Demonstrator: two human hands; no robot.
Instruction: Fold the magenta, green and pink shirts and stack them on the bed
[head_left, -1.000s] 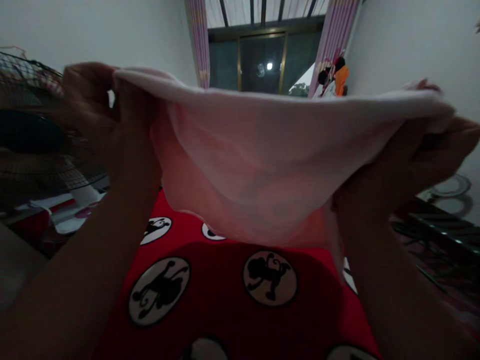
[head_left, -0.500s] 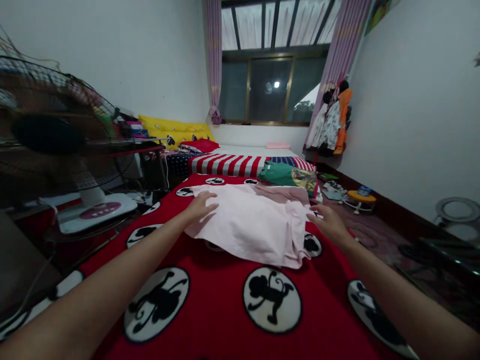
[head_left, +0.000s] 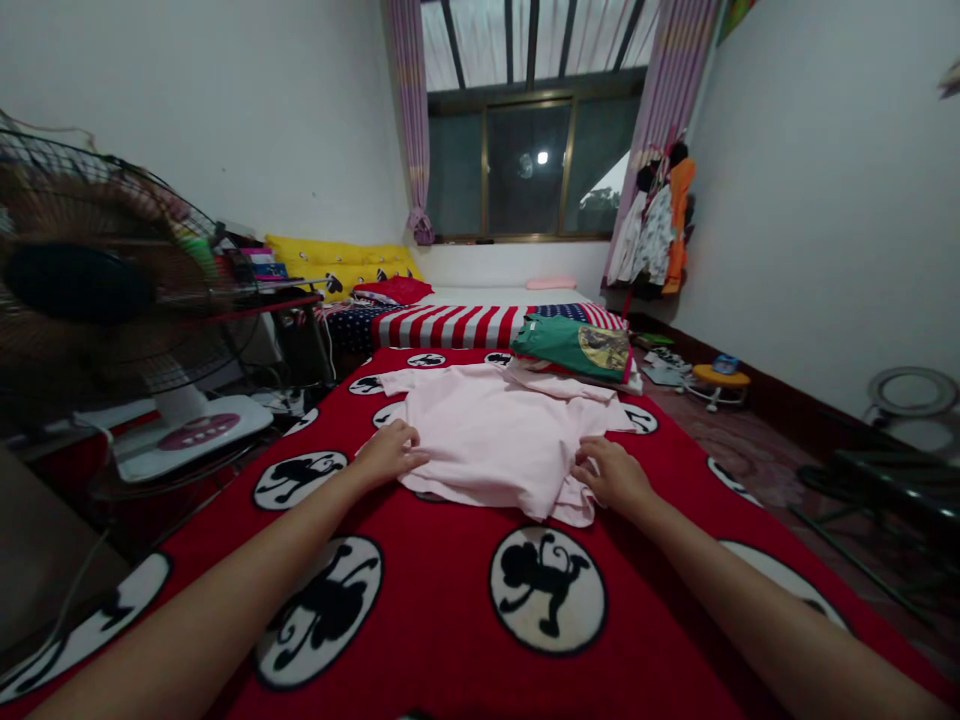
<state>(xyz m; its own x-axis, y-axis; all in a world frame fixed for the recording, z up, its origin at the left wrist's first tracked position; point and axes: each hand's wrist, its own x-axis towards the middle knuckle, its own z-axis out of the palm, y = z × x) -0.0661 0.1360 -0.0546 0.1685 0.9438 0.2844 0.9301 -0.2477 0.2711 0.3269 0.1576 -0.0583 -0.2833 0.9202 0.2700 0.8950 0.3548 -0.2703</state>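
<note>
Pink shirt [head_left: 487, 430] lies on the red monkey-print cloth [head_left: 435, 600], mid-bed, collar end away from the wearer, both sleeves now out to the sides. A second ago it hangs in the air, stretched between both hands and hiding most of the bed; half a second ago it's down but the right sleeve is bunched — now that sleeve lies out flatter and the body looks narrower. Near hem wavy, lower right corner rumpled. Left hand [head_left: 390, 452] is at the shirt's left edge, right hand [head_left: 611, 475] at the right edge, both nearer the hem than half a second ago. Fingers bent on both, tips at the fabric — can't tell if either pinches it. Folded green garment [head_left: 559, 342] sits on a small pile just beyond the shirt's far right side, crowding that shoulder. Further back, striped blanket [head_left: 450, 327], red pillow [head_left: 397, 290] and yellow cushion [head_left: 360, 262] by the wall. Fan [head_left: 199, 435] stands left of the bed, well apart from the left hand. To the right: orange-topped stool [head_left: 721, 377] on the floor, clothes [head_left: 652, 240] hanging by the curtain, dark rack [head_left: 900, 475] near the frame edge. Window [head_left: 529, 170] behind.
</note>
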